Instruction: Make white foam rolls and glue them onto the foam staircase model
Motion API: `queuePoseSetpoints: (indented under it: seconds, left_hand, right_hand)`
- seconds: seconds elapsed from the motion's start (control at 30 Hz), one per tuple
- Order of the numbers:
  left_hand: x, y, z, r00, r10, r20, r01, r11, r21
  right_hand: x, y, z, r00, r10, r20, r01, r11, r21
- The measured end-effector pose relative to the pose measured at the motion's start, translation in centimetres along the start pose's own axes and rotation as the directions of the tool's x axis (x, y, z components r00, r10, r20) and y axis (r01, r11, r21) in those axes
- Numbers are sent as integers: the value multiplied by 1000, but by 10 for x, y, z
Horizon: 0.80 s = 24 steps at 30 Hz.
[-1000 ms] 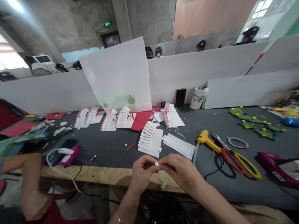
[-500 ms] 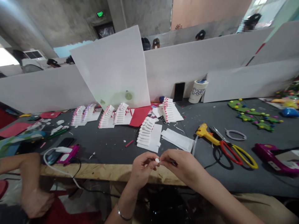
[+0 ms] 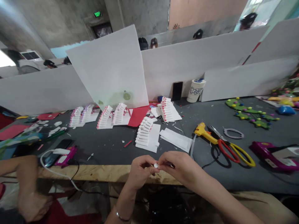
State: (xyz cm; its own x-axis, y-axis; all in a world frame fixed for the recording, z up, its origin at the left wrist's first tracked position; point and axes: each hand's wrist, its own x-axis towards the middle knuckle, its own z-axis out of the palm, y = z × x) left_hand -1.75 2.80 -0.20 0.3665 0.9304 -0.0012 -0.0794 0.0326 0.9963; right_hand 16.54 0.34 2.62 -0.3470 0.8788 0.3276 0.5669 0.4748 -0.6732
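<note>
Left hand (image 3: pixel 140 171) and right hand (image 3: pixel 179 168) meeting at near bench edge, both pinched narrow on one small white round piece (image 3: pixel 155 165), held between fingertips just above the pale wooden bench lip (image 3: pixel 98 172). Thin metal bracelet (image 3: pixel 120 216) on left wrist.

Directly far of the hands on the dark grey bench top (image 3: pixel 112 146): stepped stack of white paper strips on a white sheet (image 3: pixel 147 135), no red tips visible on this one. Flat pile of plain white paper slips (image 3: pixel 176 140) just right of it. Small red stick (image 3: pixel 127 143) lying loose to the left.

Farther back: row of similar stepped strip stacks with red/pink tips (image 3: pixel 112 115), red paper sheet (image 3: pixel 138 115) beside them, large white board (image 3: pixel 109 68) leaning on the partition. Two small green bulb shapes on the board's lower part. Black phone (image 3: pixel 177 91) upright against partition, white paper cup with dark pattern (image 3: pixel 193 90) next to it; print on cup not readable.

Right side: yellow glue gun (image 3: pixel 205 132), scissors with red and yellow handles (image 3: pixel 233 151) touching it, magenta tool (image 3: pixel 273 152) at near right, green felt shapes with coloured dots (image 3: pixel 252 113) far right.

Left side: white cable (image 3: pixel 56 152) plugged into a pink device (image 3: pixel 66 157) beside a dark phone. Another person's forearm and hand (image 3: pixel 30 186) at near left, blurred.

Green exit sign (image 3: pixel 97 14) on far wall, lettering too small to read.
</note>
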Motion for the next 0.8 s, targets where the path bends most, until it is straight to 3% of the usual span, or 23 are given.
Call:
queuePoseSetpoints:
  seconds: [0.1, 0.2, 0.33, 0.57, 0.67, 0.8]
  left_hand:
    - [1, 0, 1, 999, -39, 0, 39, 996, -77]
    - [0, 1, 3, 1000, -12, -3, 11, 998, -55]
    - [-2, 0, 6, 995, 97, -26, -94, 990, 106]
    - [-3, -8, 8, 952, 307, -23, -282, 899, 334]
    - [-1, -9, 8, 947, 319, -40, -292, 905, 309]
    - [4, -8, 8, 967, 221, -125, -204, 969, 138]
  right_hand:
    - [1, -1, -5, 999, -15, 43, 14, 999, 34]
    - [2, -1, -6, 1000, 14, 11, -14, 999, 43]
    - [1, 2, 0, 997, 40, -65, -40, 999, -3]
    - [1, 4, 5, 985, -70, -155, 61, 996, -59]
    - [2, 4, 6, 979, -82, -184, 74, 996, -50]
    - [4, 4, 5, 979, -46, -197, 46, 999, -5]
